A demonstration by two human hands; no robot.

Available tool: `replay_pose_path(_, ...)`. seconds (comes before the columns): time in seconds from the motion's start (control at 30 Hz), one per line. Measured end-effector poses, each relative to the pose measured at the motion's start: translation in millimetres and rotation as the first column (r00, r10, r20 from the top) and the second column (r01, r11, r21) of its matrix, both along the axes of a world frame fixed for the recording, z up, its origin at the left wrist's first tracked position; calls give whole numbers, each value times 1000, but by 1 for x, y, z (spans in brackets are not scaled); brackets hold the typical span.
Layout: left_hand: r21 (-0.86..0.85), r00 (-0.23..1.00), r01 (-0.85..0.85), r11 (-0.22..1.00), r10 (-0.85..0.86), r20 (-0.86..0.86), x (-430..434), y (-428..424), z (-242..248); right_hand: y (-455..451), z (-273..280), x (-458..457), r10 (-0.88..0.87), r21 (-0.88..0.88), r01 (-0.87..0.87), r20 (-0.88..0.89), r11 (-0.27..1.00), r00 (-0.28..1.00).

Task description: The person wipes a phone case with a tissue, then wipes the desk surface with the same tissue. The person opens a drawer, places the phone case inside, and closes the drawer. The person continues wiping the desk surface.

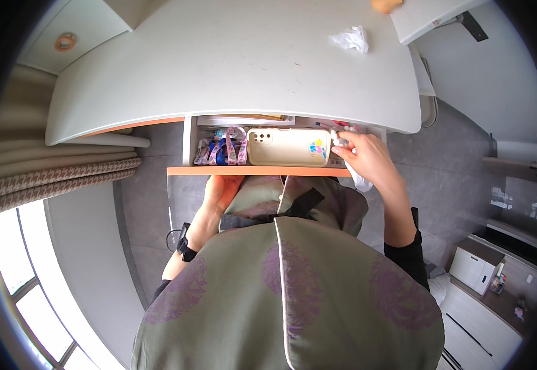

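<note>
An orange-edged drawer (259,171) is pulled out from under the white desk. My left hand (222,189) is against the underside or front of the drawer; its fingertips are hidden below the orange edge. My right hand (365,155) is over the drawer's right end, thumb and fingers pinched on a string of white beads (334,138). Beside those fingers lies a cream phone case (289,150) with camera cut-outs and colourful flower stickers. To its left sit a pink patterned lanyard (237,148) and a blue ribbon (221,151). A whitish, filmy item (362,183) hangs below my right hand.
On the white desk (231,60) lie a crumpled white tissue or bag (352,39) and small scraps. A roll of orange tape (65,42) rests at the far left. Curtains (65,173) hang left; a white cabinet (474,266) stands at the right.
</note>
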State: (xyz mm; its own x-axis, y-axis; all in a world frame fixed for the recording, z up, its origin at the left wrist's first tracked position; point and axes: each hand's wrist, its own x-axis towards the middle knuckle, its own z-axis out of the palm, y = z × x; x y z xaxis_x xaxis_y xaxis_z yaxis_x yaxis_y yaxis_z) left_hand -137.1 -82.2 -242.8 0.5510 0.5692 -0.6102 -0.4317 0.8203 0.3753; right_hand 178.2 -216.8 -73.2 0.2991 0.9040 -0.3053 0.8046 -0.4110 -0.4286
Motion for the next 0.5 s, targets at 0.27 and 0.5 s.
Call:
replay_pose_path(0.27,33,1000,8,999,-8,6,-2,-2,-1,6,-23,-18,-144,287,151,-46,946,989)
replay_pose_path(0.5,-9,992,109,994,-109,-56,-14,-6,7,0,-38,-17,-87,415,220,-316,883,945)
